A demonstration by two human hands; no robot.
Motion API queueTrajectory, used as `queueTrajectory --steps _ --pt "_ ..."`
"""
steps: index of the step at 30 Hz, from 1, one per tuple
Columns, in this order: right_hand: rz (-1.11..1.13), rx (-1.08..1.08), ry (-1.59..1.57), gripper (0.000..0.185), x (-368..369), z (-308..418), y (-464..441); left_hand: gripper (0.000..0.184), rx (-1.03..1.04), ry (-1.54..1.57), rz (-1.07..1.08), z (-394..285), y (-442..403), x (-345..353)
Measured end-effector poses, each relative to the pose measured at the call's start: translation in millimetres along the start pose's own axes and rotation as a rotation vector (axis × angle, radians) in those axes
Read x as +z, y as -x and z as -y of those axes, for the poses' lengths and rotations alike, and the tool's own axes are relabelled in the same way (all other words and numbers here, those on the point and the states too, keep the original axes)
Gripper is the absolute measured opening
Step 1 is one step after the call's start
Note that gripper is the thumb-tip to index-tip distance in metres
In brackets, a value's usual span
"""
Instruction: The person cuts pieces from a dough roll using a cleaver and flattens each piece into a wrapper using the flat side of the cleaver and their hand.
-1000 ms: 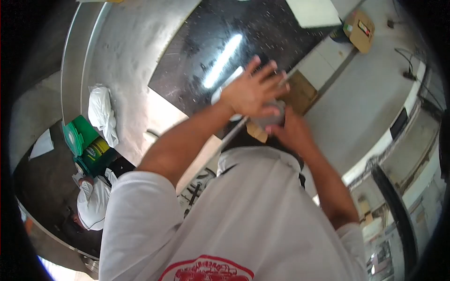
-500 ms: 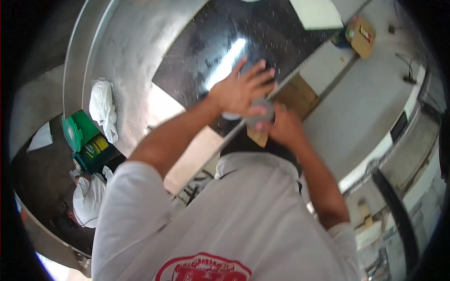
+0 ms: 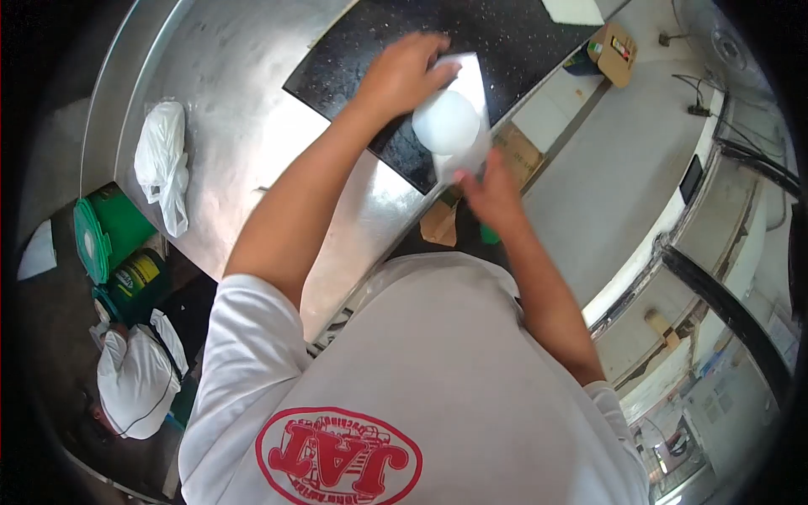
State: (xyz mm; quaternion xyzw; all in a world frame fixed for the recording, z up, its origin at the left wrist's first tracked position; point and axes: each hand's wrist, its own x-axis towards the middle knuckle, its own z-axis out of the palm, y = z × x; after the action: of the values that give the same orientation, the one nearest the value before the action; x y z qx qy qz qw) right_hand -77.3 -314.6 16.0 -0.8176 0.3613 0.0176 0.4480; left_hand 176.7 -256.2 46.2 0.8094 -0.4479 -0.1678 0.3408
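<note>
A round white piece (image 3: 446,122) lies over a white sheet (image 3: 474,80) above the front edge of the black speckled board (image 3: 505,38). My left hand (image 3: 406,74) is at the sheet's upper left, its fingers curled and its thumb against the sheet beside the round piece. At the lower right end of the sheet, my right hand (image 3: 492,195) pinches its edge between thumb and fingers, slightly blurred by motion.
A knotted white plastic bag (image 3: 162,160) rests on the metal counter (image 3: 227,84). Green containers (image 3: 122,231) and a person in white (image 3: 139,379) are at the lower left. An open cardboard box (image 3: 613,55) stands at the upper right.
My left hand has gone from spread fingers to a curled hold, moving up and away from my right hand. The grey round thing between my hands is out of sight; the sheet and round piece now show.
</note>
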Motion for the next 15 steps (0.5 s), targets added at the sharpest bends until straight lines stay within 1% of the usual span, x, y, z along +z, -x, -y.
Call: queueTrajectory --steps 1,2,4,5,6,7,8,9,10,12,14,15 --pt "0.08 0.081 0.032 0.059 4.9 16.4 12.6 0.051 0.018 -0.029 0.017 2.0 22.5 -4.4" --pt "0.063 0.052 0.039 0.059 0.9 22.9 10.4 0.05 0.04 -0.065 0.024 3.9 39.5 -7.4" --pt "0.147 0.065 0.066 0.057 -6.1 30.9 8.7 0.05 0.122 -0.03 -0.1 20.8 67.7 5.6" --pt "0.195 0.076 0.081 0.055 -9.1 33.9 9.5 0.048 0.15 -0.086 -0.119 22.1 80.3 11.7" --pt "0.191 0.055 0.088 0.055 -16.0 35.4 8.0 0.046 0.175 -0.144 -0.14 17.1 88.5 17.0" --pt "0.217 -0.002 -0.01 0.052 -25.3 35.1 6.0 0.047 0.121 -0.249 -0.078 7.5 95.8 21.3" --pt "0.249 -0.056 -0.108 0.048 -33.1 35.2 5.1 0.049 0.118 -0.314 -0.12 5.5 101.8 32.3" --pt "0.254 -0.069 -0.102 0.048 -39.5 36.7 5.9 0.048 0.089 -0.284 -0.129 -0.6 104.6 36.3" --pt "0.282 -0.039 -0.075 0.046 -46.6 38.2 6.4 0.047 0.06 -0.255 -0.136 -7.8 105.6 36.8" --pt "0.313 -0.019 -0.049 0.044 -58.2 34.4 5.2 0.031 0.119 -0.159 -0.226 -18.7 105.8 36.2" --pt "0.377 0.019 -0.078 0.044 -68.2 19.8 3.7 0.023 0.076 -0.099 -0.138 -32.0 102.3 34.8" --pt "0.401 0.032 -0.08 0.044 -73.9 12.9 2.0 0.023 0.068 -0.107 -0.14 -33.0 94.5 38.9"
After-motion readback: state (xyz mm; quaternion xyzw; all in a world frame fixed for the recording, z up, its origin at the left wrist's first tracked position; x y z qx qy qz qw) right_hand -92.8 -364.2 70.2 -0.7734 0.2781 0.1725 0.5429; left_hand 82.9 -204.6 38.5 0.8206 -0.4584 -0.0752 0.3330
